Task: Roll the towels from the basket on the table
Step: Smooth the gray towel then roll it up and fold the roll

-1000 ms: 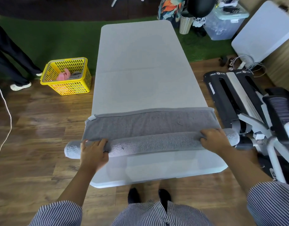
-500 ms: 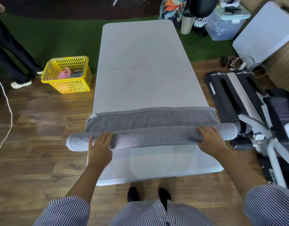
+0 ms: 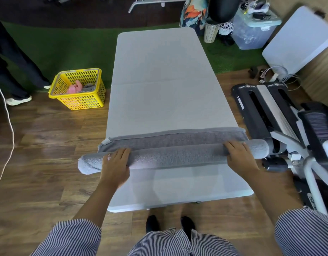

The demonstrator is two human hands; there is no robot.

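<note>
A grey towel (image 3: pixel 178 156) lies across the near part of the white table (image 3: pixel 163 74), mostly wound into a long roll whose ends overhang both table sides. A narrow flat strip of it remains beyond the roll. My left hand (image 3: pixel 116 165) presses flat on the roll's left part, fingers straight. On the roll's right part my right hand (image 3: pixel 239 156) rests with fingers extended over the top. A yellow basket (image 3: pixel 78 89) stands on the floor left of the table, holding a pink towel (image 3: pixel 74 87) and a grey one.
A black and white exercise machine (image 3: pixel 281 122) stands close against the table's right side. A person's legs (image 3: pixel 9 67) are at the far left by a hanging white cord. A clear storage box (image 3: pixel 252 32) and a folded white table sit at the back right.
Both hands have pushed the roll away from me, winding up more of the flat strip. My fingers went from curled over the roll to stretched flat on it.
</note>
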